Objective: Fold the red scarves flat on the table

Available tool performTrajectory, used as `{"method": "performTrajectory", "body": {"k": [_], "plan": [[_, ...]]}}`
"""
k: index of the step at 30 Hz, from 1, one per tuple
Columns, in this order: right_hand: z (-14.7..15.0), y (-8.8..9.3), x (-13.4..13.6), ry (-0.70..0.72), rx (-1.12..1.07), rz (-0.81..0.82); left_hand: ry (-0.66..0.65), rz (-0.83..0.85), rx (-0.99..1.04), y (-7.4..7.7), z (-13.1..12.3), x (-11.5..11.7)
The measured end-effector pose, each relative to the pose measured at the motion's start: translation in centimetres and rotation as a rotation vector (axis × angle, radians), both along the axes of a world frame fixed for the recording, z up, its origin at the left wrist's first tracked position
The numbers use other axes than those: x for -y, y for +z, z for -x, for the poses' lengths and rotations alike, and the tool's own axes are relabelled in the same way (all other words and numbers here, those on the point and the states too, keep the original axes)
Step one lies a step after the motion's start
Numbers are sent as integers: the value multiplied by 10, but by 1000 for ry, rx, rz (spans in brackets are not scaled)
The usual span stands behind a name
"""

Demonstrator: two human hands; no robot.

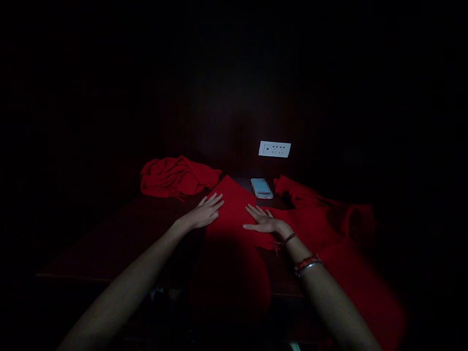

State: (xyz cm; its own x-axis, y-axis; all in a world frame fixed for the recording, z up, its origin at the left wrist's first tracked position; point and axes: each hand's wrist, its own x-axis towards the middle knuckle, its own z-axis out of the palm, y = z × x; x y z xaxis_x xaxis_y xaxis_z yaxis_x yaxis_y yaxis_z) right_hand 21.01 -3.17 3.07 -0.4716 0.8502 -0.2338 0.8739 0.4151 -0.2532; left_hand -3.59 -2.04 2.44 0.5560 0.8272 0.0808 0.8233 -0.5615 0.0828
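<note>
A red cloth with a folded, pointed far end lies on the dark table and drapes over its front edge. My left hand rests flat on the cloth's left side, fingers stretched toward the middle. On the right, my right hand lies with fingers spread, its fingertips on the same cloth. Neither hand grips anything. From beneath my right wrist, red fabric spreads to the right and hangs down into shadow; I cannot tell whether it is one piece with the cloth in the middle.
A crumpled red cloth sits at the back left of the dark table. A phone lies near the wall, below a white power socket. Darkness hides most of the surroundings.
</note>
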Motion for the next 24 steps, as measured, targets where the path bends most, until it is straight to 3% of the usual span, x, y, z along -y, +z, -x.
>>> {"method": "performTrajectory", "body": {"k": [2, 5, 10, 14, 20, 24], "plan": [[3, -1, 1, -31, -46, -103, -78, 21, 35, -5, -13, 3], [12, -4, 3, -56, -103, -304, -64, 157, 4, -12, -26, 6], [16, -17, 4, -46, -16, -201, -47, 203, -27, -13, -25, 8], [3, -24, 6, -77, 6, -246, -20, 226, -19, -8, -18, 9], [-7, -17, 8, -76, -58, -275, 89, 277, -7, 2, -10, 10], [1, -11, 8, -35, -157, -386, 88, 145, 61, 3, -15, 11]]}}
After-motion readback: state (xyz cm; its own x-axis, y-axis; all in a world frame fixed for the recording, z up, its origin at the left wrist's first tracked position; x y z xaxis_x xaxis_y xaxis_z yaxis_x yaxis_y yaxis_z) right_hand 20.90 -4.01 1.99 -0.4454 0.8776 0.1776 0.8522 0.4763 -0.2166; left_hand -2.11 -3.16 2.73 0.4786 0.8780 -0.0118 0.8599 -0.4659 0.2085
